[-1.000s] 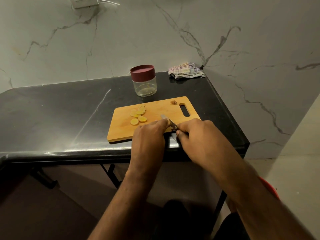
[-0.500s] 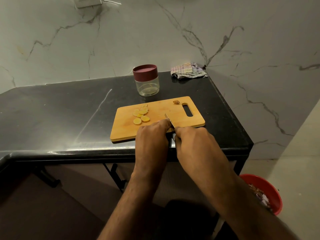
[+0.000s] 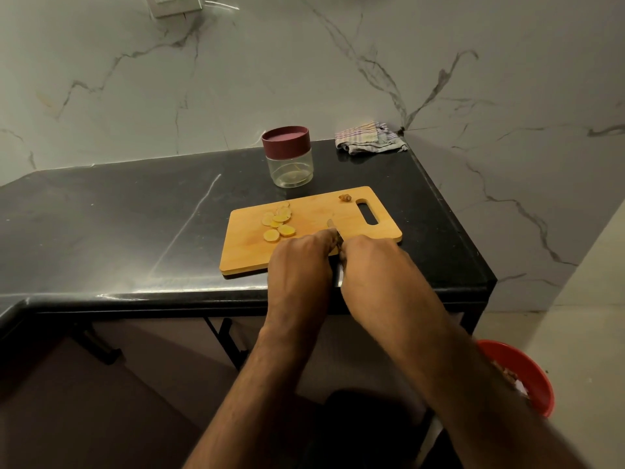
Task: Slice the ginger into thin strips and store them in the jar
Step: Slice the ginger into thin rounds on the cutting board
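A wooden cutting board (image 3: pixel 314 214) lies on the black counter (image 3: pixel 135 214). Several round yellow ginger slices (image 3: pixel 279 223) sit on its left half, and a small brown ginger end (image 3: pixel 345 197) lies beside the handle slot. My left hand (image 3: pixel 301 265) is curled over the board's near edge, and whatever it presses down is hidden under the fingers. My right hand (image 3: pixel 378 269) grips a knife (image 3: pixel 333 226); only the blade tip shows between the hands. The clear jar (image 3: pixel 289 159) with a maroon lid on stands behind the board.
A folded checked cloth (image 3: pixel 370 137) lies in the counter's back right corner. A red bin (image 3: pixel 522 374) with scraps stands on the floor at the right. A wall socket (image 3: pixel 174 3) is at the top left. The counter's edge runs just under my hands.
Both hands stay pressed together at the board's near edge. The knife tip has shifted slightly. The camera has tilted, so the red bin shows more.
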